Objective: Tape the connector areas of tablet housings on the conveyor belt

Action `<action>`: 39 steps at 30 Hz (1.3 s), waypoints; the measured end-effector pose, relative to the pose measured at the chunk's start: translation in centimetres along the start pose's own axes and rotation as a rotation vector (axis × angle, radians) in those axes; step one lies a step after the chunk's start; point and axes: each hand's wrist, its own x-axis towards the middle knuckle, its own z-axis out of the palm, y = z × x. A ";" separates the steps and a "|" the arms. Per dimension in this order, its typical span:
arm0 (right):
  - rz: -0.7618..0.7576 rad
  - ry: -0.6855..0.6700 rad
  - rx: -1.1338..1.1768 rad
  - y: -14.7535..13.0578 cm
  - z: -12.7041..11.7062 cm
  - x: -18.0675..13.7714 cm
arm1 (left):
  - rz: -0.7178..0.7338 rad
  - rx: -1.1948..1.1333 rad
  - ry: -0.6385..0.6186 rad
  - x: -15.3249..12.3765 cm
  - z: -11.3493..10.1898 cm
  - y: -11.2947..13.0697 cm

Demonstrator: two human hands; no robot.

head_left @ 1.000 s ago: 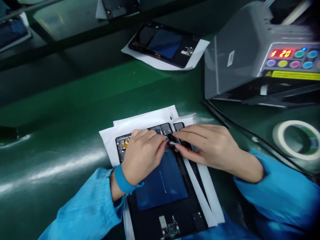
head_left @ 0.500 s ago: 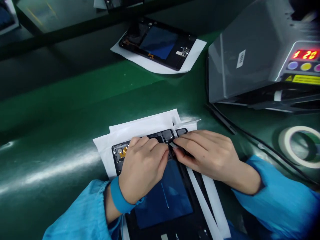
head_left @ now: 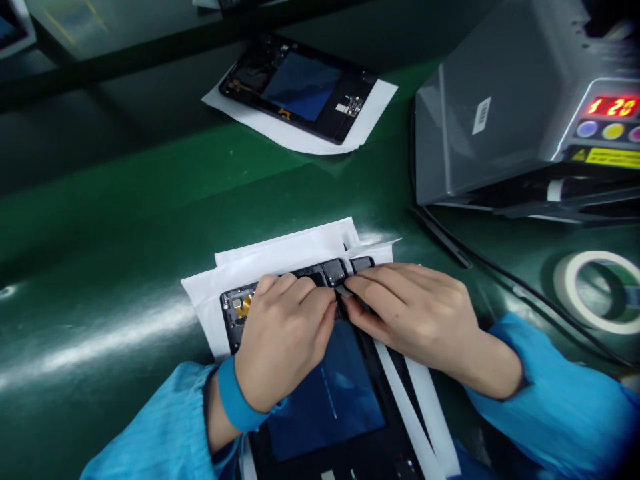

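Tablet point(head_left: 320, 400) lies on paper point(head_left: 205, 300) at the counter's point(head_left: 125, 220) near edge. Right hand point(head_left: 415, 313) fingers are narrow, pinching a strip point(head_left: 344, 291) at the tablet's far end. Left hand point(head_left: 285, 340) fingers are curled and rest on the tablet; cannot tell if they grip.

Head-worn camera, looking down and forward.
It sits close above the open tablet point(head_left: 327, 400), low in the frame; beyond the tablet the green desk point(head_left: 125, 220) recedes upward.

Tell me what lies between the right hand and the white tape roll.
In the head view, a black cable crosses the green mat between the right hand, pinching a small strip, and the tape roll.
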 end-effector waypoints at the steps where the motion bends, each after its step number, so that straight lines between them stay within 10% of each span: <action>1: 0.000 -0.001 -0.005 -0.1 -0.1 0.0 | -0.001 -0.002 -0.001 0.0 0.0 0.0; 39: -0.012 -0.003 0.048 -0.8 0.0 0.0 | -0.005 0.036 -0.026 -0.7 0.1 0.0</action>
